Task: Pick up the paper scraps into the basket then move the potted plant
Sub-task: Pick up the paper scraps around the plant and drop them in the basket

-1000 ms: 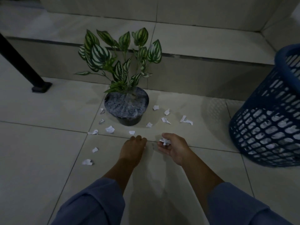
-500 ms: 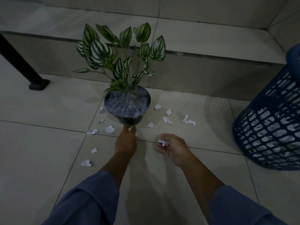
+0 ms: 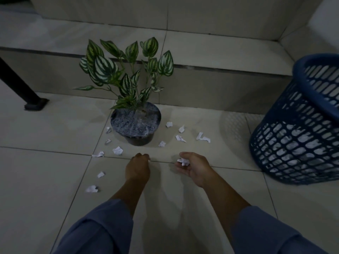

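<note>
The tiled floor carries everything here, with a raised tiled step along its far edge. At the right edge stands the blue plastic basket, white paper showing through its slots. The potted plant, striped leaves above a dark pot, sits near the step, and paper scraps ring it on the floor: several to its right, several to its left, two more nearer the person. Gathering is the step in hand, far from done. The right hand is cupped palm-up around a small wad of collected scraps. The left hand is curled, fingertips pinched on what seems a tiny white bit, though dim light makes that uncertain. Next, that bit likely goes into the right palm, then the remaining scraps, the basket, and lastly the plant.
</note>
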